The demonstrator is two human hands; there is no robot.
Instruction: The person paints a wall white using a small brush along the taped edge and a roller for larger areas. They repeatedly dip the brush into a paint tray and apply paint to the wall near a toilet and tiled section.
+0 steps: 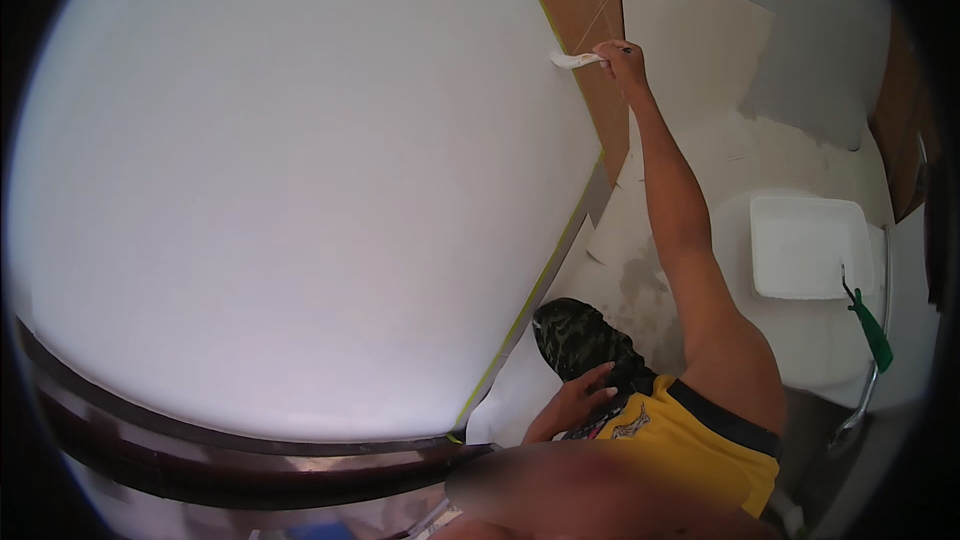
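Note:
With my right arm stretched far up and forward, my right hand point(622, 65) is closed around a paintbrush point(577, 60). Its white, paint-covered end bends against the edge of the white wall point(300, 180), beside yellow-green masking tape point(545, 5) and a brown border point(585, 15). My left hand point(583, 400) lies on my bent leg in camouflage-patterned cloth point(580, 335), holding nothing, its fingers stretched out. The brush handle is mostly hidden in my right fist.
A white paint tray point(800, 290) stands to the right, with a green-handled roller point(872, 330) propped in it. Beige, stained sheeting point(650, 280) covers the ground under my right arm. A dark, shiny rail-like edge point(200, 465) curves along the lower left.

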